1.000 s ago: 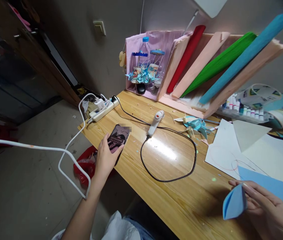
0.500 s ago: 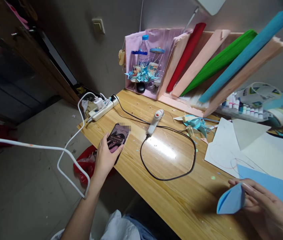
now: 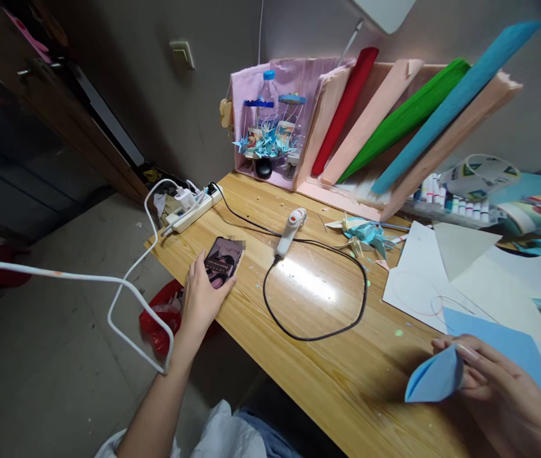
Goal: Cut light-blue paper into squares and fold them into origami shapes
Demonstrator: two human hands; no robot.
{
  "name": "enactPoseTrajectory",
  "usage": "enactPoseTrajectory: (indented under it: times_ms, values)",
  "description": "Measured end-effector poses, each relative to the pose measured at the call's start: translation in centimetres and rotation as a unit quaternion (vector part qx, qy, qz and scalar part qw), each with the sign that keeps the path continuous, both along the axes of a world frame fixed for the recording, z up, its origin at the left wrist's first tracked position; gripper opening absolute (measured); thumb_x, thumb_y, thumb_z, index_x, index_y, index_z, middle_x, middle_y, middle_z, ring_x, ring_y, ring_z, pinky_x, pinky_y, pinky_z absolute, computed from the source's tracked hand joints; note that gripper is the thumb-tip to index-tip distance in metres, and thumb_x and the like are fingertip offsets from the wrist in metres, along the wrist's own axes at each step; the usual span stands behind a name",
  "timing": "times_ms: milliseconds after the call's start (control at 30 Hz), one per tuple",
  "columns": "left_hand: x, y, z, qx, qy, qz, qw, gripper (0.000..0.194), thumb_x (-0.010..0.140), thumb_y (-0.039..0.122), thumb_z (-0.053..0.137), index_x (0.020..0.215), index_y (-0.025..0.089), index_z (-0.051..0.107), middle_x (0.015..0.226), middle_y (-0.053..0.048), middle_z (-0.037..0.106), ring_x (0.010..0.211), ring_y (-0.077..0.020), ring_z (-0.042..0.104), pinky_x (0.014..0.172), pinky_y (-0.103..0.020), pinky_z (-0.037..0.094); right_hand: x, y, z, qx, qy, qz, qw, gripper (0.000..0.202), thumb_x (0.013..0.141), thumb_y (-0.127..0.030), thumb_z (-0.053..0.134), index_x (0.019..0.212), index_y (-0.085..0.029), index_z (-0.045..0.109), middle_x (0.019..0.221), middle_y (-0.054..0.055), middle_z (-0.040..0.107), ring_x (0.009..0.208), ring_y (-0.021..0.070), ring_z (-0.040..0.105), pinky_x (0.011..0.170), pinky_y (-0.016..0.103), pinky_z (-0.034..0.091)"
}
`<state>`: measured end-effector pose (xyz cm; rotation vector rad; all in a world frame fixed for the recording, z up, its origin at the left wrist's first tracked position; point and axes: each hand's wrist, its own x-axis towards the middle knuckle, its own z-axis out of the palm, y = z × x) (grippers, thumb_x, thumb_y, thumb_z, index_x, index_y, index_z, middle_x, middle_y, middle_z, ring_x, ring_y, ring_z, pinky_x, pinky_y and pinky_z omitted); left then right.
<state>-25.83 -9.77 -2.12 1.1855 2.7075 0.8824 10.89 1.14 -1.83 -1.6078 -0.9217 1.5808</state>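
My left hand (image 3: 203, 296) grips a smartphone (image 3: 223, 262) by its lower end at the table's left edge, thumb on one side and fingers on the other. The phone's screen is lit. At the lower right, my right hand (image 3: 499, 381) pinches a folded piece of blue paper (image 3: 435, 376) between thumb and fingers, above the table. Beside that hand lies a flat blue paper sheet (image 3: 494, 340), partly covered by it. A white glue gun (image 3: 292, 230) with a black cord rests mid-table, between the two hands.
A power strip (image 3: 191, 215) with plugs sits at the table's left corner. Behind stand a pink box (image 3: 311, 95) with paper cranes and rolls of crepe paper (image 3: 408, 121). White sheets (image 3: 418, 273) and blue paper pieces (image 3: 363, 230) lie right. A white cable (image 3: 93, 277) crosses my left forearm.
The view has turned slightly right, so most things sit a little further left. Both hands keep their hold on the phone and the folded paper. Dark scissors-like handles now show at the right edge.
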Motion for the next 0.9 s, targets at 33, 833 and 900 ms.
enactPoseTrajectory:
  times_ms: [33,833,900]
  values:
    - [0.1,0.2,0.0,-0.005,0.013,0.002,1.000,0.078,0.068,0.041,0.064,0.133,0.014,0.030,0.131,-0.017,0.042,0.122,-0.0296,0.040,0.099,-0.043,0.035,0.0,-0.1,0.0,0.002,0.001,0.004,1.000,0.027,0.043,-0.041,0.078,0.055,-0.020,0.066,0.066,0.006,0.057,0.053,0.0143,0.049,0.041,0.022,0.041]
    - [2.9,3.0,1.3,-0.026,0.129,0.035,0.991,0.075,0.068,0.034,0.061,0.130,0.005,0.032,0.123,-0.022,0.048,0.117,-0.0371,0.042,0.097,-0.051,0.033,2.8,-0.3,0.3,0.153,-0.005,0.080,0.985,0.023,0.063,-0.040,0.069,0.063,-0.018,0.063,0.073,0.005,0.065,0.072,0.0181,0.057,0.059,0.023,0.044]
    - [6.2,3.9,2.2,0.056,0.143,-0.015,0.988,0.062,0.076,0.030,0.054,0.131,0.010,0.033,0.132,-0.019,0.040,0.126,-0.0331,0.032,0.105,-0.051,0.022,2.6,-0.3,0.7,0.204,-0.037,0.092,0.974,0.020,0.069,-0.038,0.066,0.067,-0.018,0.065,0.076,0.005,0.068,0.074,0.0179,0.059,0.066,0.026,0.044]
